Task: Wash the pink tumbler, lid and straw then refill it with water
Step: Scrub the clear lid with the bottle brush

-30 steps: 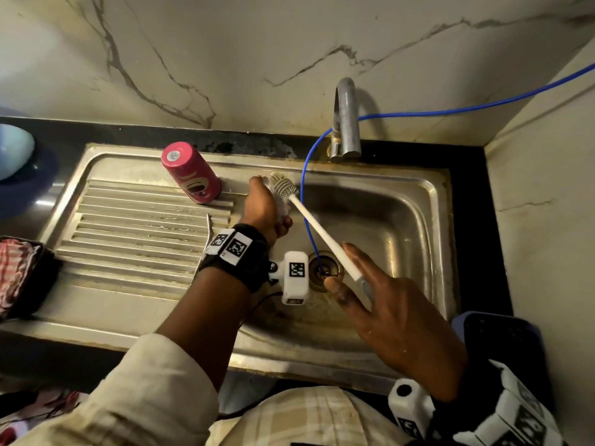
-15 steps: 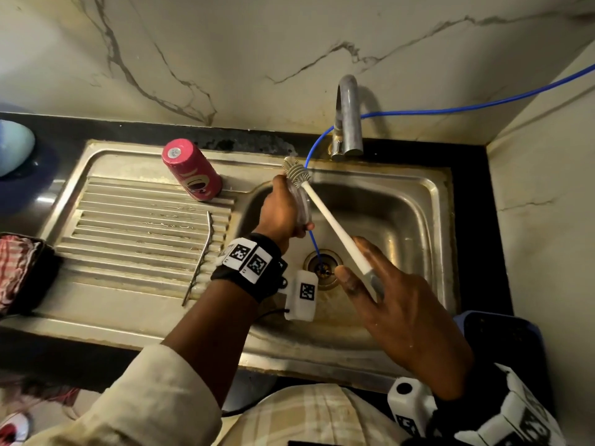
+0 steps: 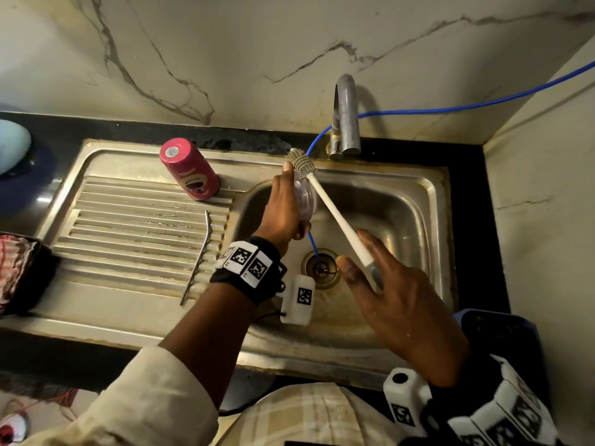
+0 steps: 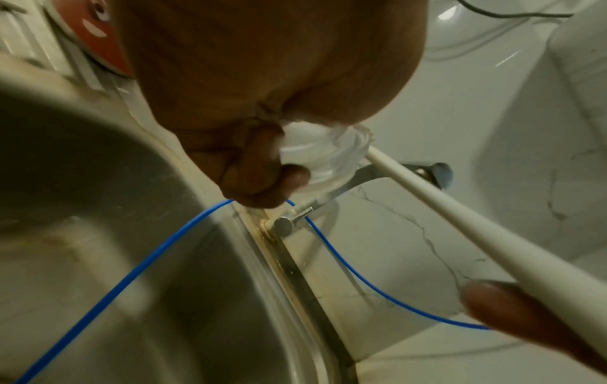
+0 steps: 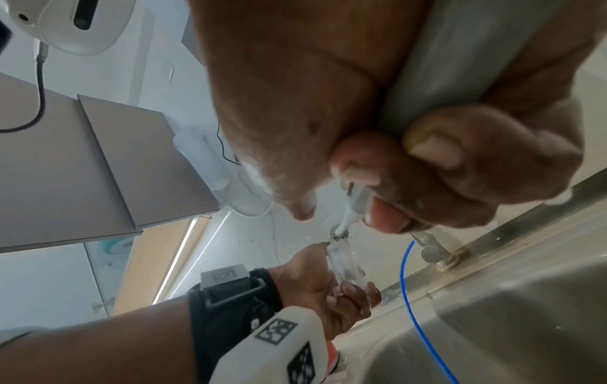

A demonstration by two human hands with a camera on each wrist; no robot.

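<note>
Setting: marble-walled corner, steel sink set in a dark bench.
Pink tumbler: inverted on the drainboard, seemingly washed.
Straw: metal, lying on the drainboard ribs.
Lid: clear, clamped on edge in the left hand over the basin.
Brush: handle gripped by the right hand, bristles at the lid's top edge.
Outstanding: finish the lid, rinse, refill.
</note>
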